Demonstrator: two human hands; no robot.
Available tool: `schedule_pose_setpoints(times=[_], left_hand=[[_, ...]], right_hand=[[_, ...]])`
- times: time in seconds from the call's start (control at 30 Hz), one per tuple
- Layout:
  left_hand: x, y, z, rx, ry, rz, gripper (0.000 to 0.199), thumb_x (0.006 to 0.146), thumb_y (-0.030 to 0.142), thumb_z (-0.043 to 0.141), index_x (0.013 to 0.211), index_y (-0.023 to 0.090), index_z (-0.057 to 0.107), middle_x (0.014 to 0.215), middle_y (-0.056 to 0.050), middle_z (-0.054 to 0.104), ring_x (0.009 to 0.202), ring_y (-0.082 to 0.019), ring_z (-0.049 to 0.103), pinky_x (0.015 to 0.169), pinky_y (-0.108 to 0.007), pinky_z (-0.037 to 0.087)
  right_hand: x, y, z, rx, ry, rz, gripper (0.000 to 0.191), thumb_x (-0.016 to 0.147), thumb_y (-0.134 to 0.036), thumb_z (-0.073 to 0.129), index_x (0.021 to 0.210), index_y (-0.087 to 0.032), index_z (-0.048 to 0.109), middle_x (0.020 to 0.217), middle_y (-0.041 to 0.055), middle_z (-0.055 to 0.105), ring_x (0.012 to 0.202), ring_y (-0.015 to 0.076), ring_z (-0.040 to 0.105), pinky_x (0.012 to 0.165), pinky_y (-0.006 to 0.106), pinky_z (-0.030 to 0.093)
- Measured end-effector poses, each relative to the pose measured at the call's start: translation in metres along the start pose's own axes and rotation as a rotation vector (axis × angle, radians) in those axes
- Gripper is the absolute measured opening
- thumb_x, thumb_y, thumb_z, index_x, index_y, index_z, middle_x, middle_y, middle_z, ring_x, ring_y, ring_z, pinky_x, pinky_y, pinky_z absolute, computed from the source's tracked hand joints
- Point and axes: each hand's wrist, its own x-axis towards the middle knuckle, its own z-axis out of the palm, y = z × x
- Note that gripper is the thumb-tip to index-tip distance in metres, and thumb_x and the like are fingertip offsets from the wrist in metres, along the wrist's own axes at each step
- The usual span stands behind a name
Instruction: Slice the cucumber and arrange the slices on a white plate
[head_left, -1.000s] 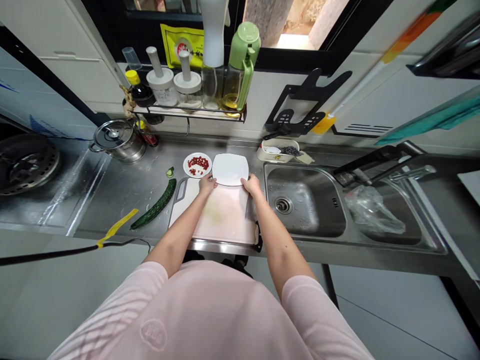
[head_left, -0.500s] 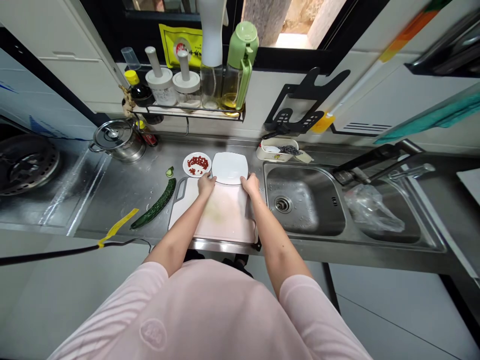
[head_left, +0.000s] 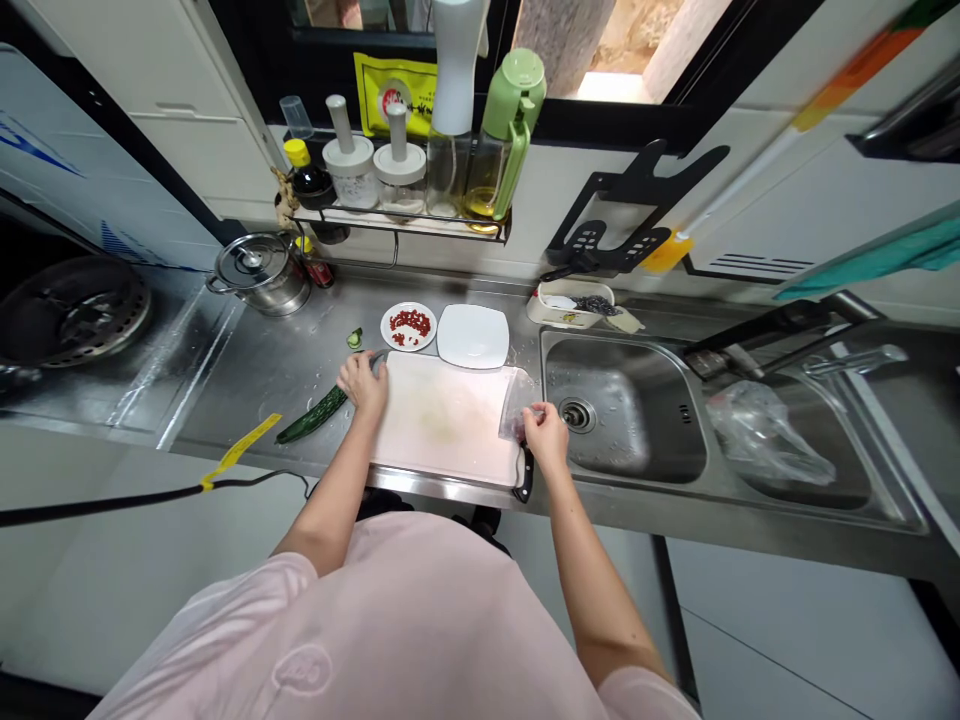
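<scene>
Cutting board (head_left: 442, 420) lies on the counter (head_left: 247, 385), my left hand's (head_left: 364, 383) fingers curled and spread at its handle end. My right hand's (head_left: 547, 437) fingertips nearly meet at a thin greyish piece (head_left: 514, 405) (pinching? can't tell). Cucumber (head_left: 311, 415) unsliced, red bits (head_left: 412, 320) cut and plated; packet (head_left: 373, 90) lettering unreadable.

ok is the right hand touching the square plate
Apart. The head view shows the right hand by the right edge of the board, with part of the clear plastic between it and the square plate.
</scene>
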Motion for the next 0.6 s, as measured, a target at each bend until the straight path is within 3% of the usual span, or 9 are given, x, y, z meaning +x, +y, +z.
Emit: schedule_pose_setpoints(times=[0.13, 0.3, 0.47, 0.6], left_hand=[[0.01, -0.031, -0.002, 0.092, -0.017, -0.082, 0.047, 0.081, 0.042, 0.052, 0.125, 0.025, 0.048, 0.126, -0.013, 0.05, 0.119, -0.031, 0.041, 0.096, -0.049, 0.029], [0.019, -0.058, 0.002, 0.176, -0.12, -0.134, 0.052, 0.079, 0.048, 0.053, 0.125, 0.025, 0.05, 0.119, -0.014, 0.056, 0.112, -0.034, 0.048, 0.092, -0.051, 0.034], [0.021, -0.069, 0.001, 0.157, -0.205, -0.047, 0.05, 0.08, 0.047, 0.053, 0.125, 0.027, 0.052, 0.115, -0.014, 0.059, 0.108, -0.034, 0.052, 0.088, -0.048, 0.039], [0.015, -0.068, -0.006, 0.127, -0.198, -0.005, 0.049, 0.083, 0.044, 0.05, 0.129, 0.026, 0.05, 0.115, -0.015, 0.058, 0.109, -0.032, 0.052, 0.086, -0.043, 0.041]], right_hand=[[-0.024, 0.016, -0.005, -0.136, -0.081, 0.023, 0.037, 0.082, -0.047, 0.047, 0.106, -0.019, 0.056, 0.078, 0.003, 0.064, 0.076, 0.0198, 0.06, 0.063, 0.026, 0.036], [-0.04, 0.017, -0.006, -0.244, -0.156, 0.027, 0.048, 0.077, -0.053, 0.054, 0.113, -0.02, 0.051, 0.096, 0.0067, 0.064, 0.089, 0.0231, 0.06, 0.066, 0.027, 0.039], [-0.042, 0.016, -0.004, -0.266, -0.186, 0.037, 0.056, 0.075, -0.048, 0.058, 0.121, -0.019, 0.046, 0.104, 0.0098, 0.063, 0.095, 0.0244, 0.06, 0.071, 0.029, 0.042], [-0.042, 0.015, -0.003, -0.263, -0.18, 0.019, 0.054, 0.076, -0.044, 0.057, 0.121, -0.017, 0.047, 0.105, 0.0111, 0.063, 0.096, 0.0245, 0.06, 0.075, 0.03, 0.042]])
